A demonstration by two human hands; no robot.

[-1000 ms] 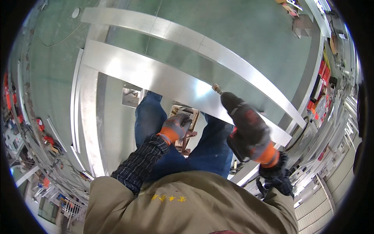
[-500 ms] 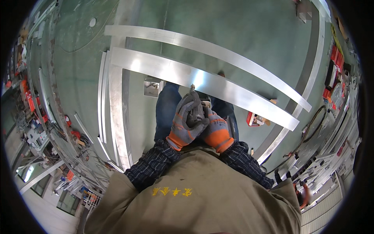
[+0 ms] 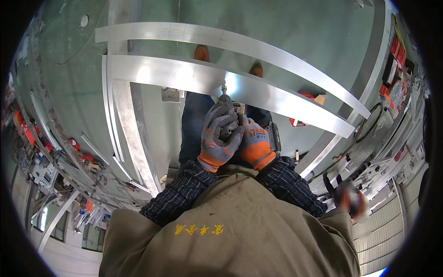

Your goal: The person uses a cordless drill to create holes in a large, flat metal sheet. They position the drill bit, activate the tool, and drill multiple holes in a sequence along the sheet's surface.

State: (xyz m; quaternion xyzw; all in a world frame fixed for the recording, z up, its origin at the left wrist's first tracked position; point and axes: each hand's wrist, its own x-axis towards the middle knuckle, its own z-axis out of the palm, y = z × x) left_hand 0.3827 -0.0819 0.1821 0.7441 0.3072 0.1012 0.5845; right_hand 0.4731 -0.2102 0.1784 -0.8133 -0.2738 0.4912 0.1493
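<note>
Both hands in grey knit gloves w/ orange rubber cuffs, wrapped tight on a dark cordless drill (image 3: pixel 230 121). Left hand (image 3: pixel 220 134) over the top, right hand (image 3: pixel 254 141) alongside. Bit tip touches flat brushed aluminium bar (image 3: pixel 184 76) just ahead of fingers; second parallel bar (image 3: pixel 221 39) beyond.

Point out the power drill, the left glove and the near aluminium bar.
power drill (image 3: pixel 273 136): head view, dark body beside the right glove.
left glove (image 3: pixel 220 136): head view, grey back of hand.
near aluminium bar (image 3: pixel 157 74): head view, bright flat face.

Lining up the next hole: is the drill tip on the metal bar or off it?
On it: the drill tip meets the bar, both hands gripping.
</note>
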